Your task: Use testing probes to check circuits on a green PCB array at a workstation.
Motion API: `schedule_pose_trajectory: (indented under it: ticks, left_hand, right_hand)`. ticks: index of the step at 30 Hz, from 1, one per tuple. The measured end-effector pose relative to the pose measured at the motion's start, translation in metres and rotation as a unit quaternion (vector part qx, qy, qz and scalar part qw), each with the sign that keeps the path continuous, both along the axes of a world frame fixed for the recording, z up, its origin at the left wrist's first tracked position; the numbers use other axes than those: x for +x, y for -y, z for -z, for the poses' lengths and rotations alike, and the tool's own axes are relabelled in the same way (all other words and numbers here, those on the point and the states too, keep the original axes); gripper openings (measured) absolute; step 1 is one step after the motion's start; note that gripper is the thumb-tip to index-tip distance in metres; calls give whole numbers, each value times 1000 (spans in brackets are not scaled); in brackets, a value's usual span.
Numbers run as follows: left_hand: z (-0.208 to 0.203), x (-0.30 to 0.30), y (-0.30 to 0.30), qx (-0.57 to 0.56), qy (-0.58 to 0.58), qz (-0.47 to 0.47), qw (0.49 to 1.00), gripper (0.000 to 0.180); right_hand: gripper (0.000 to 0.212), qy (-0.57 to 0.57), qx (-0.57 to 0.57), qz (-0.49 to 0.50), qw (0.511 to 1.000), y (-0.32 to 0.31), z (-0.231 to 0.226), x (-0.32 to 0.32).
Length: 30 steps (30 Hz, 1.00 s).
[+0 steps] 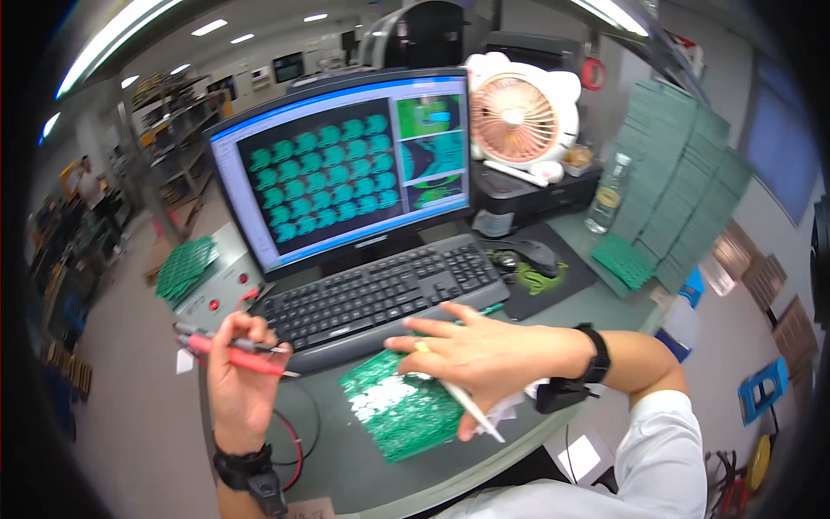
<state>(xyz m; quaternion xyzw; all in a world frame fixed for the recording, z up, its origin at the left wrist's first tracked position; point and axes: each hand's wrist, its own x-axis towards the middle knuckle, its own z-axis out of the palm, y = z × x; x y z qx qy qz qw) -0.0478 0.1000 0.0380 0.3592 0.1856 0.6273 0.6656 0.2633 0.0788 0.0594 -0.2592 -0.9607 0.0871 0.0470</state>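
My left hand, at the left of the desk, is closed round a red test probe and a black test probe. Their metal tips point to the right, towards the keyboard. A green circuit board panel lies on the desk before the keyboard, with bright glare on it. Over its upper right part reaches my right hand, fingers spread and slightly blurred. A slim white pen-like stick is tucked by the thumb of that hand and slants down past the panel's right edge. Part of the panel is hidden beneath the hand.
Behind the black keyboard stands a monitor showing a board layout. A mouse rests on a dark mat at right. More green panels sit at left; others lie near a clear bottle. A fan stands behind.
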Motion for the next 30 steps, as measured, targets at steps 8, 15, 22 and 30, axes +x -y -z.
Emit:
schedule_pose_trajectory:
  ticks: [8,15,22,30]
  left_hand:
    - [-1,10,2,-6,-13,-27,1000,16]
    - [2,7,1,-12,-15,-52,998,16]
    - [2,12,-2,-26,-19,-39,999,15]
    - [11,1,-4,-20,-124,9,992,18]
  right_hand:
    - [88,-51,-14,-13,999,3,4,-2]
    - [82,-180,171,174,953,4,-4,112]
    - [84,-123,32,694,709,2,49,313]
    - [41,-102,161,533,824,0,60,232]
